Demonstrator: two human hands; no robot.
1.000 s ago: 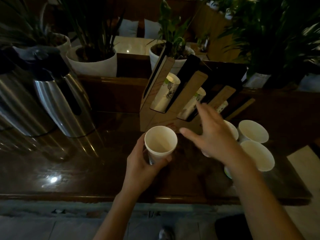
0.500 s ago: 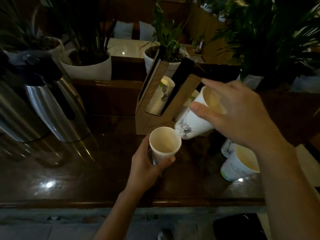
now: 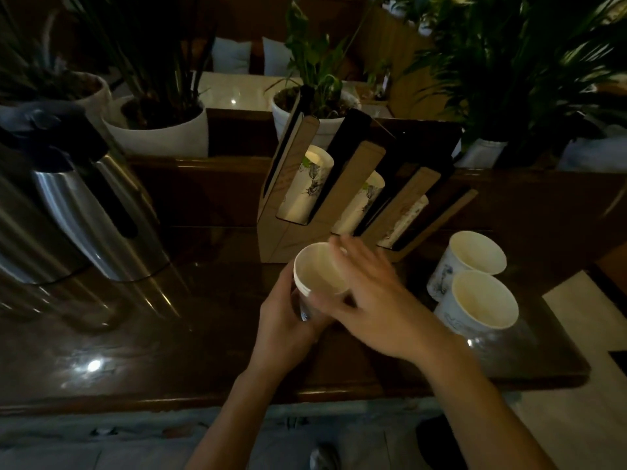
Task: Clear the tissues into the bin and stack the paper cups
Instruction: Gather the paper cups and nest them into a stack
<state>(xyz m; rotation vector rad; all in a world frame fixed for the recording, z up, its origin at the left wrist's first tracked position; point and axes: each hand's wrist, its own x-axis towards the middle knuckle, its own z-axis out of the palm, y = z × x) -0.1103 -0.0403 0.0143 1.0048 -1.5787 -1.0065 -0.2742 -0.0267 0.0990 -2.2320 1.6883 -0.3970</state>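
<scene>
My left hand (image 3: 283, 329) grips a short stack of white paper cups (image 3: 317, 273) above the dark wooden counter (image 3: 169, 351); two rims show one inside the other. My right hand (image 3: 369, 300) lies flat against the stack's right side, fingers spread and blurred, holding nothing. Two more white paper cups stand apart on the counter to the right, one farther (image 3: 470, 257) and one nearer (image 3: 481, 303). No tissues or bin are in view.
A slotted wooden cup holder (image 3: 291, 212) with several cup stacks stands just behind my hands. Two steel thermos jugs (image 3: 98, 212) fill the left side. White plant pots (image 3: 159, 137) line the ledge behind. The counter's front edge runs below my wrists.
My right hand pushed the cup it carried down into the cup in my left hand and let go. It now rests open beside the stack.
</scene>
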